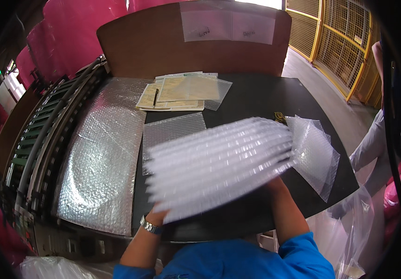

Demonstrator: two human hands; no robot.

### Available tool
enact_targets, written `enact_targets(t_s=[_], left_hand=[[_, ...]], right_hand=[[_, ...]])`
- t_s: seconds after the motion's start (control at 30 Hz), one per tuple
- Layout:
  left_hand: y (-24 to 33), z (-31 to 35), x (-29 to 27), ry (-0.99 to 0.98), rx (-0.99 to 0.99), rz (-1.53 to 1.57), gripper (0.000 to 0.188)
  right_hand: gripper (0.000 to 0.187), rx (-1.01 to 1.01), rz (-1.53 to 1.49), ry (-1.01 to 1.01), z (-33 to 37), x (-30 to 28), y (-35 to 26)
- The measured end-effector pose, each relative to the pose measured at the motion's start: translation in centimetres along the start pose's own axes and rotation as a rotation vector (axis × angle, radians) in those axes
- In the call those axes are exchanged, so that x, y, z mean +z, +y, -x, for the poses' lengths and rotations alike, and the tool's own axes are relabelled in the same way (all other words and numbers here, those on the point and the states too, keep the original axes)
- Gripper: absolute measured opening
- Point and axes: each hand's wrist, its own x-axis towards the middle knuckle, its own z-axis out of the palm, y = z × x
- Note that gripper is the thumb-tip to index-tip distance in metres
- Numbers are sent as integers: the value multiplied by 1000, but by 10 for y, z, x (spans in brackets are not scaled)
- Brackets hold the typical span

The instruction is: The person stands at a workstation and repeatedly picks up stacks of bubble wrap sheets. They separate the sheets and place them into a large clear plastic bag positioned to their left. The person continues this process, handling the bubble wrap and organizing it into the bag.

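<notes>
A thick stack of clear bubble wrap sheets (219, 162), fanned into ridged layers, is held tilted above the black table (237, 218). Its edges are slightly blurred. My left hand (157, 215) grips the near left corner; most of its fingers are hidden by the sheets, and a metal watch sits on that wrist. At the near right edge, my right hand (276, 185) supports the stack from below, its fingers out of sight behind it. A separate flat bubble wrap sheet (175, 123) lies partly under the raised stack. More loose bubble wrap pieces (316, 153) rest to the right.
A long bubble wrap web (102, 153) covers the left side, beside a roller machine (47, 130). Yellowish papers (186, 88) with a black pen (155, 97) lie toward the back, before a brown board (144, 46). A dark coiled item (279, 117) sits behind the stack. Someone's leg (370, 144) shows at right.
</notes>
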Motion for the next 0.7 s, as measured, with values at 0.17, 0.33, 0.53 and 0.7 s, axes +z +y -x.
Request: enact_targets(t_s=[0.17,0.33,0.53,0.7], left_hand=[[73,-44,9,143,-50,30,86],[91,-62,21,323,8,47,98],[98,-65,19,328,99,-101,107],[91,-58,4,261,-44,372,103]], right_hand=[[67,122,-92,93,-13,-9,22],[79,78,-687,115,-20,-13,24],[86,-105,-326,81,-20,-5,8],[84,-40,-126,209,-14,-1,-11]])
